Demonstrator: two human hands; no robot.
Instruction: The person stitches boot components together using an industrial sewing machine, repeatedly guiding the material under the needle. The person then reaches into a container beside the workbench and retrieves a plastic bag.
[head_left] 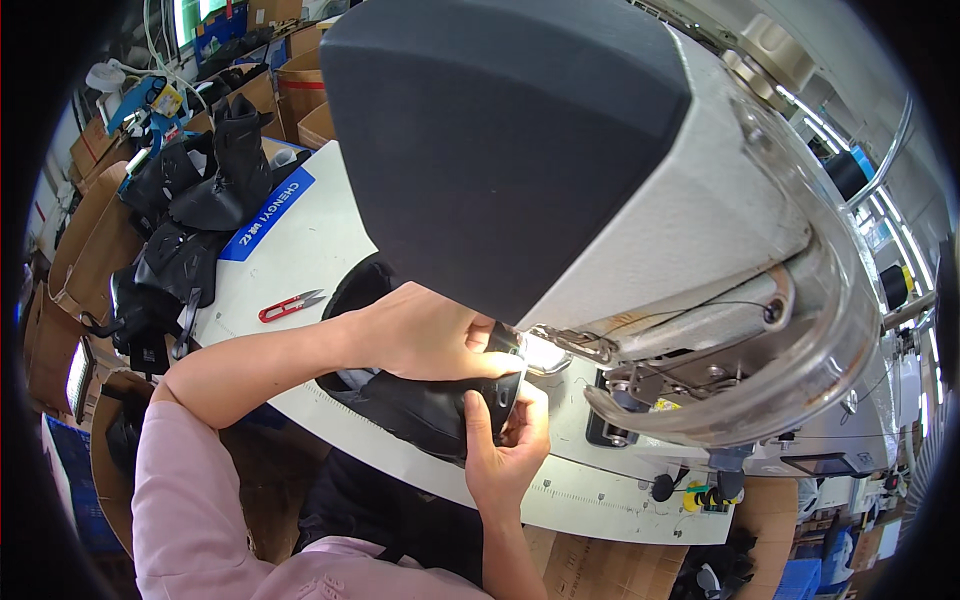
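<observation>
Pinching a black piece (415,407) at its edge, left fingers (492,366) and right fingers (478,416) sit nearly closed.

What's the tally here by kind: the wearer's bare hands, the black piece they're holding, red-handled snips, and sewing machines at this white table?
Bare hands: 2 (left hand, right hand)
Held black piece: 1
Red-handled snips: 1
Sewing machine: 1
Total: 5
</observation>
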